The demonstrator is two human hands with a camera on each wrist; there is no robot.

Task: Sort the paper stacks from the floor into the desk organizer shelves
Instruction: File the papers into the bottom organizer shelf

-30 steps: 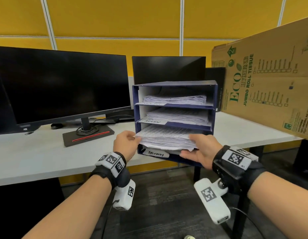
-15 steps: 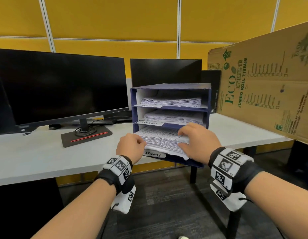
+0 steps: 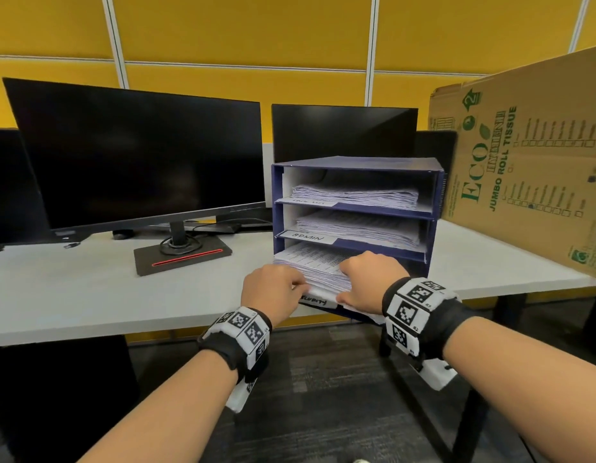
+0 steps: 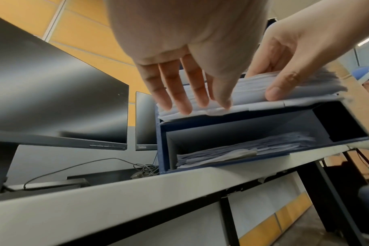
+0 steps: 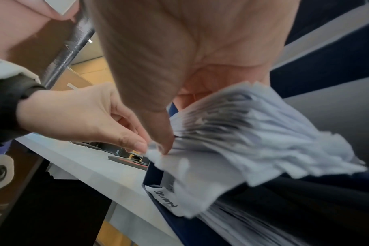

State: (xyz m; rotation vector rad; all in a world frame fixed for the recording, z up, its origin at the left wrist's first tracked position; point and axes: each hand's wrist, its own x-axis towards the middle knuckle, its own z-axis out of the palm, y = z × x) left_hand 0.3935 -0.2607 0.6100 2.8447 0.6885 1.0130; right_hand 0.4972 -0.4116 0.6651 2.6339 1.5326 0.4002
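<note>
Blue organizer [image 3: 437,208] on white desk [image 3: 89,295], front edge overhanging. Four shelves counted, each with one paper stack; lowest seen only from left wrist view.

Third stack [image 3: 310,262] half in its shelf, front edge sticking out. Left hand [image 3: 273,292]: fingers [image 4: 179,93] straight, close together, tips pressing stack's front edge. Right hand [image 3: 370,282]: fingers laid on top of stack, thumb [image 4: 278,86] against its front edge, stack clamped between.

Two handwritten labels legible: "ADMIN" [image 3: 306,236] above fingers, another [image 3: 315,300] just below.

Three dark monitors behind; one cardboard box [image 3: 530,155] right of right hand.
</note>
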